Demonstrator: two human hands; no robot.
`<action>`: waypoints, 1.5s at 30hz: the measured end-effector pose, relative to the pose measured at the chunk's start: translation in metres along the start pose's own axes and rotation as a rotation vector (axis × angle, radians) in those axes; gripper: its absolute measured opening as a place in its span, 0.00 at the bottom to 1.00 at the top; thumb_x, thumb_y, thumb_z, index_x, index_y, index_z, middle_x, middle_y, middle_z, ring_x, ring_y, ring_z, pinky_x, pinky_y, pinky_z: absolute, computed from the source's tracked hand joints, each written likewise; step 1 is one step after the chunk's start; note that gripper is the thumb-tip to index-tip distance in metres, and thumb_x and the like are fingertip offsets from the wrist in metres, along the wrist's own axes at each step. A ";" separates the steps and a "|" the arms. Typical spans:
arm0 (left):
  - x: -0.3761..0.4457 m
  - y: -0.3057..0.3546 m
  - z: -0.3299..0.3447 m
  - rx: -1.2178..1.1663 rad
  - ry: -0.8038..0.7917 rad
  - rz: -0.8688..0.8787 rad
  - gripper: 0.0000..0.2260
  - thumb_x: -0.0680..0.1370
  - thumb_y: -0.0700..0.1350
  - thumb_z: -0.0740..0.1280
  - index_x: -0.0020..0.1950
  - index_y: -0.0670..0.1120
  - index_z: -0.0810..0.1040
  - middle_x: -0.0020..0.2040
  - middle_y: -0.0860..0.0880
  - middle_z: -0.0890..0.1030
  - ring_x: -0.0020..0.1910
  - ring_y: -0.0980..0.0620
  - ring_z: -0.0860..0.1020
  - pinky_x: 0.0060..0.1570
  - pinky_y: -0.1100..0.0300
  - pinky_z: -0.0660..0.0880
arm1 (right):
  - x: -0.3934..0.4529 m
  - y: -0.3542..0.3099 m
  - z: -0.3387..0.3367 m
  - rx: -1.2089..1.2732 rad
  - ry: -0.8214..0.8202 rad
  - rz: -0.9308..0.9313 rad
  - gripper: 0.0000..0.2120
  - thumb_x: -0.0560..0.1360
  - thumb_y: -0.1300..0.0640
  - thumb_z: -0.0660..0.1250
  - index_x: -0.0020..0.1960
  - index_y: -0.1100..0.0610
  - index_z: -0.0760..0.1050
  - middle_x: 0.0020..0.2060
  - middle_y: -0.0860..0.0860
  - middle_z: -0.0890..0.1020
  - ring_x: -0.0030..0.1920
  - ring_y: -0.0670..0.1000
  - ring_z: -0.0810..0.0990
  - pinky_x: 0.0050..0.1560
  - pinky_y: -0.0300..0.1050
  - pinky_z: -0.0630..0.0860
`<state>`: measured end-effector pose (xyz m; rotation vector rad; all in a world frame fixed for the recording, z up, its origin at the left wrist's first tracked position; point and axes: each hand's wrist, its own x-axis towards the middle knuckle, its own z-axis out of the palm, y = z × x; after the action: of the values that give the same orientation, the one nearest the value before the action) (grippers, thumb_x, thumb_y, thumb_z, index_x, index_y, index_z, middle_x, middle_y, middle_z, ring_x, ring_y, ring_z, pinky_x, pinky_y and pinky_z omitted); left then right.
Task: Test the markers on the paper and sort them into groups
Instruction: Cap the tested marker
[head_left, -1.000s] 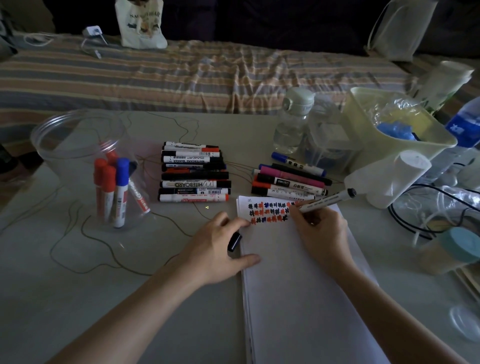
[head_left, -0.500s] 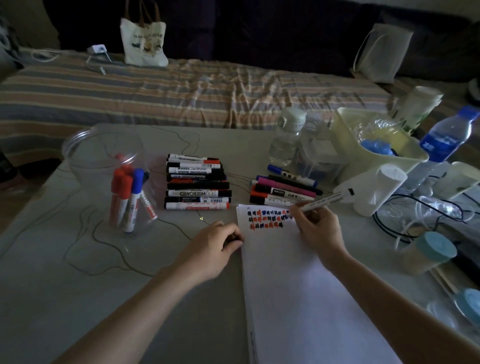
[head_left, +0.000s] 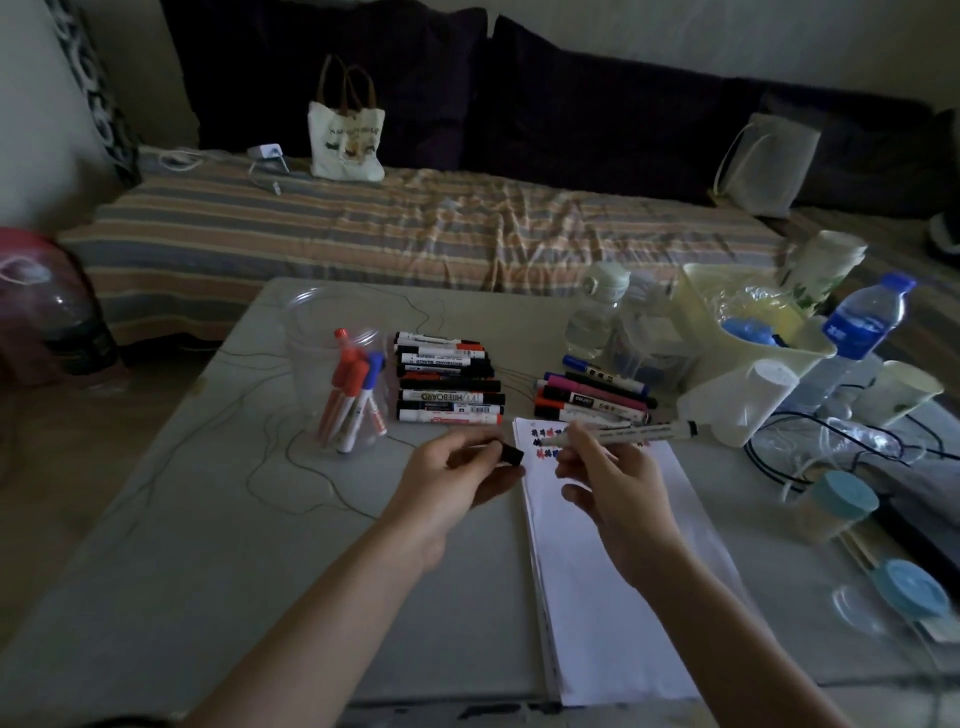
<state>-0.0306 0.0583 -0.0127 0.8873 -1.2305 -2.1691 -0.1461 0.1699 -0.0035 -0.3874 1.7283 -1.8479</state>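
Table: pale grey top with thin dark lines across it; its near edge is cut off by the bottom of the view.
Paper: a white stack that lies on the table, from the near edge up to the hands; small black, red and blue test marks stand at its far end.
Left hand: raised just left of the paper, fingers curled round a black cap.
Right hand: above the far end of the paper, fingers pinch an uncapped white marker; the tip points left at the cap, and they are near each other but apart.
Hidden: the right hand covers part of the test marks.
Jar: clear plastic, standing left of the paper, with red and blue markers upright inside.
Left group: black and red markers lying side by side on the table, just right of the jar.
Right group: several markers, black, pink, red and blue, lying just beyond the paper.
Right side of the table: clear bottles, a pale yellow bin with plastic inside, a water bottle with blue label, white cups, black cables, and jars with blue lids; the dim light makes small things hard to read.
Bed: beyond the table, under a striped cover.
Tote bag: white, upright on the bed against dark cushions.
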 end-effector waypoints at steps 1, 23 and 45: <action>-0.002 0.001 -0.001 -0.020 -0.005 -0.011 0.07 0.78 0.34 0.65 0.54 0.39 0.80 0.48 0.40 0.84 0.44 0.46 0.85 0.44 0.61 0.81 | -0.002 0.000 0.001 -0.008 0.002 -0.012 0.10 0.78 0.55 0.68 0.50 0.63 0.79 0.37 0.54 0.82 0.37 0.49 0.81 0.37 0.42 0.76; -0.001 0.009 -0.010 0.092 -0.036 0.102 0.06 0.77 0.35 0.67 0.52 0.39 0.81 0.48 0.40 0.84 0.44 0.48 0.83 0.46 0.60 0.81 | -0.013 -0.010 0.017 -0.062 -0.057 -0.083 0.10 0.76 0.55 0.69 0.47 0.62 0.81 0.36 0.54 0.83 0.34 0.47 0.79 0.32 0.39 0.74; -0.009 0.002 0.006 0.264 -0.105 0.417 0.07 0.77 0.35 0.68 0.52 0.43 0.82 0.44 0.46 0.85 0.45 0.49 0.84 0.48 0.61 0.79 | -0.018 -0.012 0.028 0.265 -0.207 0.109 0.13 0.72 0.52 0.70 0.46 0.63 0.78 0.30 0.51 0.75 0.31 0.45 0.73 0.33 0.36 0.74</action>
<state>-0.0283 0.0668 -0.0056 0.5547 -1.6177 -1.7656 -0.1182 0.1578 0.0148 -0.3556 1.3222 -1.8561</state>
